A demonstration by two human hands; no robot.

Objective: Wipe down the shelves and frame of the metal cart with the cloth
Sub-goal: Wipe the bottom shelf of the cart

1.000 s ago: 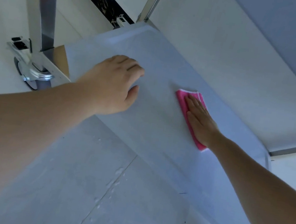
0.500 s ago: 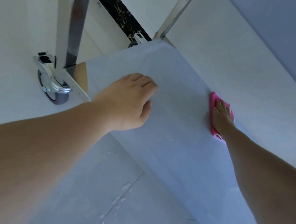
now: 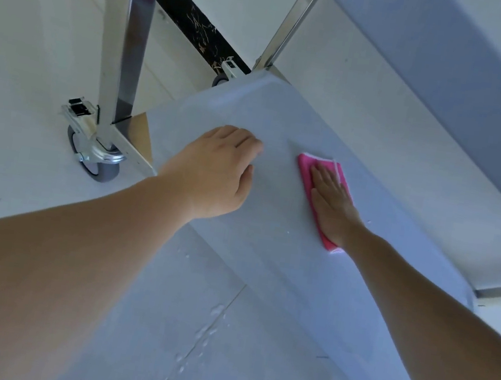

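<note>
The cart's bottom shelf [image 3: 269,231] is a pale grey sheet running from upper left to lower right. A folded pink cloth [image 3: 308,172] lies flat on it, and my right hand [image 3: 333,202] presses on the cloth with straight fingers. My left hand [image 3: 216,171] rests on the shelf near its left end, fingers loosely bent, holding nothing. The shiny front-left post [image 3: 126,34] of the frame rises beside my left wrist. A higher shelf [image 3: 456,67] overhangs at the upper right.
A grey caster wheel [image 3: 94,160] with a brake tab sits under the front-left post. A second post [image 3: 290,23] and caster stand at the back corner. White floor tiles surround the cart; a dark marbled strip [image 3: 198,29] runs along the wall.
My right hand has slid the pink cloth back from the shelf's far edge toward the middle, closer to my left hand. My left hand stays in place on the shelf.
</note>
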